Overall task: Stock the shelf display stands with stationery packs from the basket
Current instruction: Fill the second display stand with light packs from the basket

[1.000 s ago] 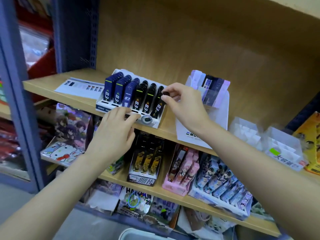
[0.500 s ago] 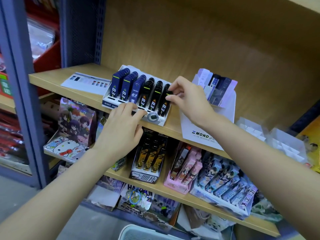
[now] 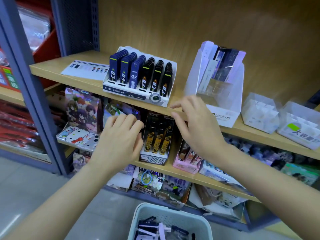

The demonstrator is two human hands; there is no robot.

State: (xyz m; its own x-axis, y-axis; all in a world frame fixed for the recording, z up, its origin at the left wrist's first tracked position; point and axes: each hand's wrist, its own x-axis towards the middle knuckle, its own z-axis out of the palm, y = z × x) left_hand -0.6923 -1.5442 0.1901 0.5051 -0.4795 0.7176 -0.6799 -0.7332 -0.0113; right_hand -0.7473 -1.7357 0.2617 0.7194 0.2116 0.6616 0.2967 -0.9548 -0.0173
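Two wooden shelves [image 3: 52,67], left hand [image 3: 121,137] and right hand [image 3: 197,127] relaxed, empty, basket [image 3: 138,211] below

This is a stationery shop. Wooden shelves [image 3: 52,70] on blue metal uprights [image 3: 26,66] carry retail cartons. Just above the left hand [image 3: 119,135] and right hand [image 3: 195,125] sits a white display stand [image 3: 131,95] of blue and black lead cases. A "graph MG" stand [image 3: 223,115] sits beside the right hand, cartoon-printed packs [image 3: 81,108] fill the shelf behind both, and a pale basket [image 3: 138,215] of loose packs stands below the wrists.
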